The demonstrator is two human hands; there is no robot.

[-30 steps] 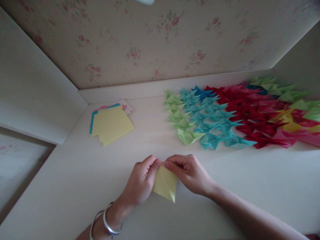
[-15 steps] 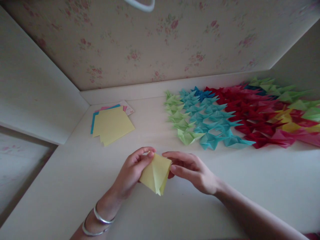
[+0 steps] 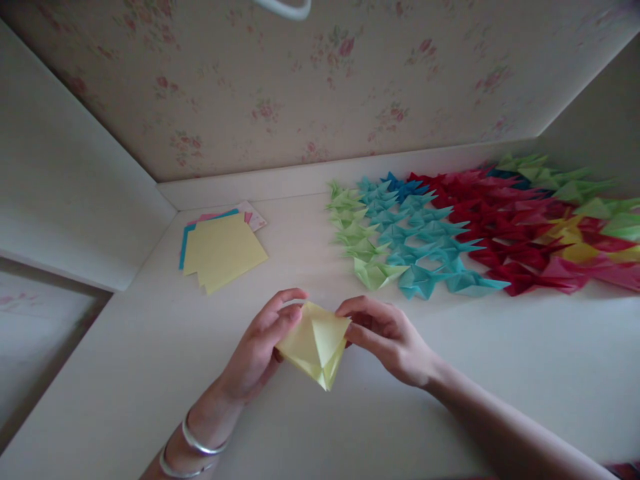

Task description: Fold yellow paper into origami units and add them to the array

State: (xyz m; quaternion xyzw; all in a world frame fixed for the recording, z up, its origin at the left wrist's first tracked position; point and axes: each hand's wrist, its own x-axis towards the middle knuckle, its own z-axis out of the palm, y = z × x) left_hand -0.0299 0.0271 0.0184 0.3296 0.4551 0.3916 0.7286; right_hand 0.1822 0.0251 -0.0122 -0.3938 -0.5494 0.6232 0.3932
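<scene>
The left hand [image 3: 257, 348] grips the left edge of the part-folded yellow origami paper [image 3: 316, 343] over the white tabletop [image 3: 150, 347]; the right hand [image 3: 387, 341] pinches its right corner; uneven pulling could skew the crease; a loose pinch could let layers slip

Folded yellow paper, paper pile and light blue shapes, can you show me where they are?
Folded yellow paper [image 3: 309, 341], head view: middle of its upward face.
Paper pile [image 3: 227, 253], head view: on its yellow top sheet.
Light blue shapes [image 3: 435, 232], head view: on one near the group's middle.
</scene>
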